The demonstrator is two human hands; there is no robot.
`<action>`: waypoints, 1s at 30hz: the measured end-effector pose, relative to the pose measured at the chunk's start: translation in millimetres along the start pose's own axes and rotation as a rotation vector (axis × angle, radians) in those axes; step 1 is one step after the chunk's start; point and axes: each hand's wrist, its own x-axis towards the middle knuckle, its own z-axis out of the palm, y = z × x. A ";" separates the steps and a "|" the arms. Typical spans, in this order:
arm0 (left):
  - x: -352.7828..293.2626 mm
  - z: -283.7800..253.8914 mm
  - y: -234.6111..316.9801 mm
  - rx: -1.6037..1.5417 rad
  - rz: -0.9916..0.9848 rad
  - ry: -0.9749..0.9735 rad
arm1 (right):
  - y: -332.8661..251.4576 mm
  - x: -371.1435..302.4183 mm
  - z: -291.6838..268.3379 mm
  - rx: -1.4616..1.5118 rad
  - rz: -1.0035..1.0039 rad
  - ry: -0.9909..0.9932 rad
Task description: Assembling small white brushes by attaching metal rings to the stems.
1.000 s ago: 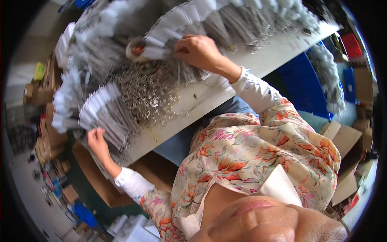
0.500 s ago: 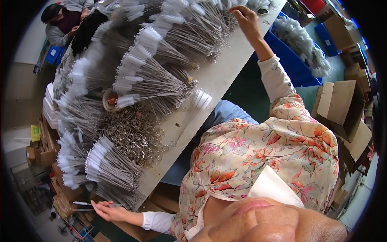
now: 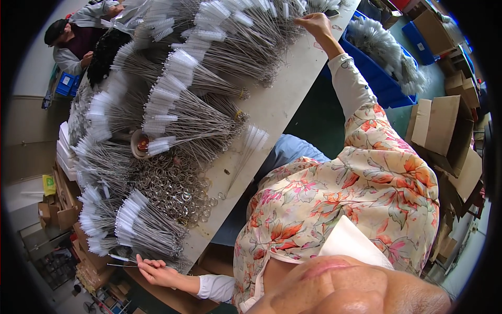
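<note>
At the lower left, my left hand pinches a thin wire-handled brush with white bristles; a second thin wire sticks out beside it. At the table's far right end, my right hand has its thumb and fingers closed at the edge of a brush pile. What it holds there, if anything, is too small to tell. Fanned bundles of brushes cover the table, with another bundle near my left hand. Between them lies a heap of metal rings.
A few loose brushes lie near the table's front edge. A small bowl stands among the bundles. On the right are a blue bin of brushes and open cardboard boxes. Another person sits across the table.
My left hand has shifted right and slightly up, bringing the brush along. My right hand has moved a little left, its fingers now closed together by the pile.
</note>
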 end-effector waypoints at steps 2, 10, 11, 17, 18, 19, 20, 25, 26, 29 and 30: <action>-1.1 -3.1 -2.3 0.007 -0.003 0.008 | -3.1 -3.1 0.6 0.045 0.054 -0.145; -17.4 1.5 1.9 0.076 -0.005 0.090 | -29.7 -9.6 -18.0 0.178 -0.347 0.356; -17.8 1.7 -0.6 0.151 0.000 0.100 | -33.8 2.8 -30.1 -0.059 -0.406 0.400; -21.6 -13.5 -11.1 0.114 0.001 0.089 | -136.7 12.1 -40.7 0.551 -0.298 -0.035; -23.3 -12.4 -12.7 0.109 0.000 0.092 | -140.9 12.7 -46.2 0.535 -0.308 -0.027; -25.2 -11.5 -14.2 0.093 -0.006 0.076 | -145.1 13.2 -50.3 0.521 -0.317 -0.021; -27.3 -11.7 -15.7 0.080 -0.012 0.061 | -149.5 13.6 -53.2 0.507 -0.327 -0.017; -36.6 -19.5 -16.6 0.095 -0.032 0.055 | -161.0 20.6 -57.5 0.443 -0.365 -0.007; -40.6 -24.0 -16.9 0.098 -0.042 0.066 | -167.2 21.3 -53.3 0.435 -0.382 -0.013; -44.4 -11.8 -8.1 -0.036 -0.065 0.034 | -172.8 23.5 -59.9 0.381 -0.396 0.002; -43.8 -10.5 -10.2 -0.037 -0.070 0.041 | -177.1 22.7 -60.3 0.363 -0.405 0.003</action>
